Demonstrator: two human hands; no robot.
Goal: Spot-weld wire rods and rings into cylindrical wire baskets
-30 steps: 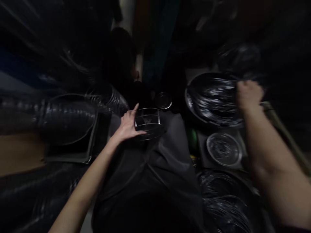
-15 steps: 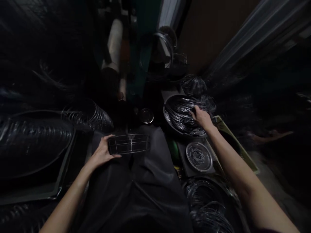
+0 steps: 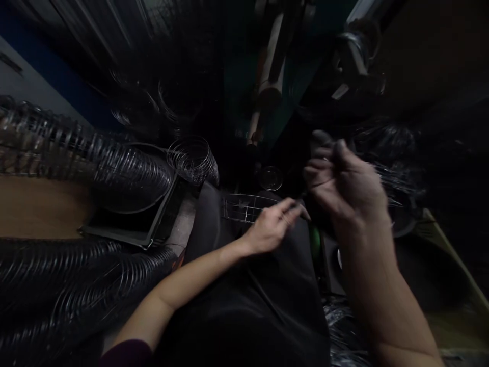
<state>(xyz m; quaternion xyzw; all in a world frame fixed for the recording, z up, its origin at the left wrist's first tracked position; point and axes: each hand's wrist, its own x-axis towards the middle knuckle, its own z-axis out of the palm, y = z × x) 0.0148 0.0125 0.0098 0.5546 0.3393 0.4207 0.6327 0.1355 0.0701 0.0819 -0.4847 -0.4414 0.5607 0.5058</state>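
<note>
Left fingers [image 3: 286, 205] and right fingers [image 3: 320, 174] look curled, can't tell if they're pinching anything. Wire frame [image 3: 246, 210]'s just beside the left ones; probably light, stiffish, bit slick, so grab its rim.

No writing can be read: the view is dark and partly blurred, with no label, brand, number or sign legible on anything.

A brown board [image 3: 46, 206] is at the left, with a dark box [image 3: 155, 227] beside it. A blue stripe [image 3: 63, 69] crosses the upper left. A pale pole [image 3: 273, 71] slants near the top. A yellowish crate [image 3: 452, 254] sits lower right.
</note>
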